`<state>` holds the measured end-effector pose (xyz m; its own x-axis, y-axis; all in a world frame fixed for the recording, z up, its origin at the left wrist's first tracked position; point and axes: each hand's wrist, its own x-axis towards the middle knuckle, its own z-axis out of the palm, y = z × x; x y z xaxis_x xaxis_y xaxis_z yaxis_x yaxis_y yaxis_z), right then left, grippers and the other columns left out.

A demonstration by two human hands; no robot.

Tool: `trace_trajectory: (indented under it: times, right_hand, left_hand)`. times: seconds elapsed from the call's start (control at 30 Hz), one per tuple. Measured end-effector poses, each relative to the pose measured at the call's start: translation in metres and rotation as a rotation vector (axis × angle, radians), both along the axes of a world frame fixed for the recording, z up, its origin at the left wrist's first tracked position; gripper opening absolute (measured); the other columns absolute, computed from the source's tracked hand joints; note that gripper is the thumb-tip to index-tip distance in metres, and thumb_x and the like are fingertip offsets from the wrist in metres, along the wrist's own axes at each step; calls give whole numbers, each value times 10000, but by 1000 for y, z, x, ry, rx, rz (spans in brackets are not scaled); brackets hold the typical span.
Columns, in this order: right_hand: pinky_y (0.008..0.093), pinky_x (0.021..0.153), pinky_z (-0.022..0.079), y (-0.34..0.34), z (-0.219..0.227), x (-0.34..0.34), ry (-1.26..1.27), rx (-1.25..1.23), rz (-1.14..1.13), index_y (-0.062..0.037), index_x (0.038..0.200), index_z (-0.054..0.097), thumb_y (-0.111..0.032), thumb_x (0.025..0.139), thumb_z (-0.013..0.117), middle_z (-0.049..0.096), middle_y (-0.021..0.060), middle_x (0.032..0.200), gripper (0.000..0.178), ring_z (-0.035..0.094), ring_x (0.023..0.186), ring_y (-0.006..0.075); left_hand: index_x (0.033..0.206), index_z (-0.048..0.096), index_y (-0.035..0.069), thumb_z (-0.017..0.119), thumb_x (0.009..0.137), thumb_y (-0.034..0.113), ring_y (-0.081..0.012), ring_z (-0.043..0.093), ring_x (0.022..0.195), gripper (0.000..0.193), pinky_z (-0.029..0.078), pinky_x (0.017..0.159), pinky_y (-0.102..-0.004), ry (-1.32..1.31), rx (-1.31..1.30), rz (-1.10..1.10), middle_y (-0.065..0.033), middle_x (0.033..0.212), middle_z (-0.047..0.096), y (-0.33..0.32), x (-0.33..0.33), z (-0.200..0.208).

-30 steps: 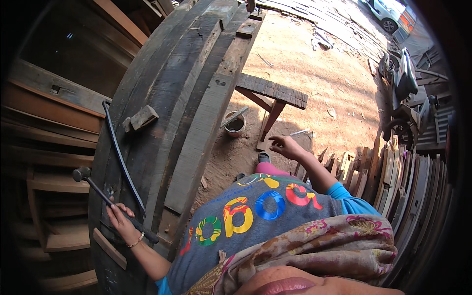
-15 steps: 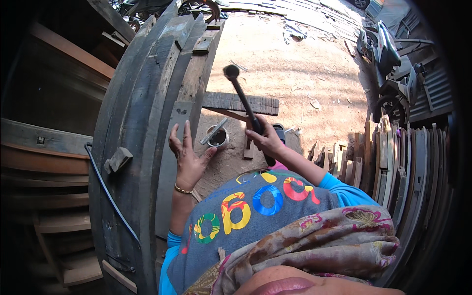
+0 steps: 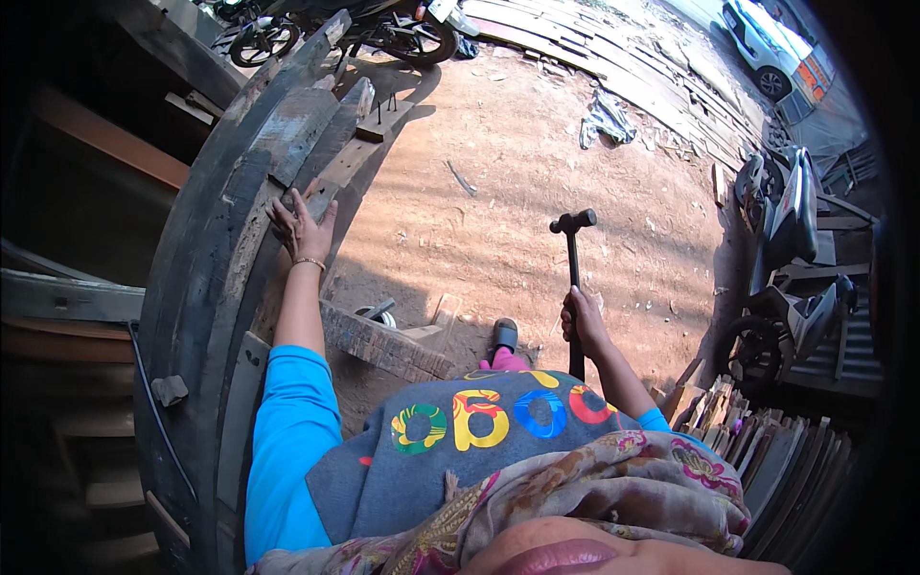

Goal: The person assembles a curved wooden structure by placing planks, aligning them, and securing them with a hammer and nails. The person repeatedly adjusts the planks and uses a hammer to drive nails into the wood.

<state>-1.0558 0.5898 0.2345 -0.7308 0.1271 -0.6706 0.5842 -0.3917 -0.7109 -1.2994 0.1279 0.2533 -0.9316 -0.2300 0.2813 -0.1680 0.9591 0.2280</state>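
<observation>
My right hand [image 3: 585, 318] is closed round the handle of a dark metal hammer [image 3: 573, 251], its head raised away from me over the dirt ground. My left hand [image 3: 304, 232] reaches forward with its fingers spread, touching the long, weathered wooden beams [image 3: 251, 216] on my left. Whether a small piece of wood lies under its fingertips, I cannot tell. Beyond that hand, a wooden block [image 3: 385, 122] has a few nails standing upright in it.
A rough plank [image 3: 383, 342] juts from the beams before me, partly hiding a white tub [image 3: 376, 314]. A small wood chunk [image 3: 170, 390] lies on the beams. Stacked boards [image 3: 767, 455] and a scooter [image 3: 793, 206] stand right; a motorcycle [image 3: 407, 36] stands far ahead.
My left hand has moved from near the white tub forward onto the beams. The hammer, still in my right hand, has shifted right. The view has turned and tilted farther ahead.
</observation>
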Motion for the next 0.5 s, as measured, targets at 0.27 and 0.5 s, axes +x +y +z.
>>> trace_trajectory:
  times: [0.27,0.5]
  right_hand:
    - [257,366,300,81,-31,-7,5,408,215,-67,884,510,-322,996,454,389,-44,566,284,370,429,62]
    - [245,425,307,78,-7,-53,92,201,387,-80,911,508,-348,974,533,391,-61,614,277,386,502,53]
  left_hand:
    - [1354,515,206,363,831,768,-356,307,1382,783,157,1130,-577,-166,-24,271,-89,1462,413,17,-82,-27]
    - [1227,610,147,471,743,803,-370,476,1232,827,318,1073,-467,-258,121,260,-135,1319,550,24,-78,-3]
